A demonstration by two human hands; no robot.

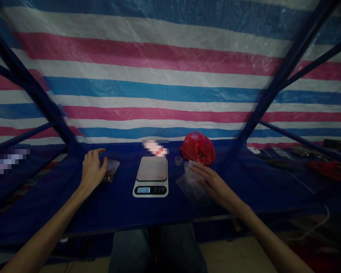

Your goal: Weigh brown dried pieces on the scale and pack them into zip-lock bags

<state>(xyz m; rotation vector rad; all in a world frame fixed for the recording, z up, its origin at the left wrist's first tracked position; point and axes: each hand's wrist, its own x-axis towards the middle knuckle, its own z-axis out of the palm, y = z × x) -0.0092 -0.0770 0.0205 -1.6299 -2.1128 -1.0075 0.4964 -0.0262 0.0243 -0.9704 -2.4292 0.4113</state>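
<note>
Two clear bags are touched, not grasped: small filled bag (111,170) by the open left hand (92,170), flat bag (190,185) under the open right hand (213,185), digital scale (150,176) between them on the desk (108,212)

Kitchen scale (150,177): we see a white rim and grey top.
Tarp (170,89): behind the scale, we see horizontal blue, white and pink stripes.
Table cover (113,212): we see navy under the scale.
Knotted bag (198,148): red, right of the scale.
Small bag (113,170): clear, reddish-brown contents, left of the scale.
Flat bag (186,186): clear, right of the scale.
</note>
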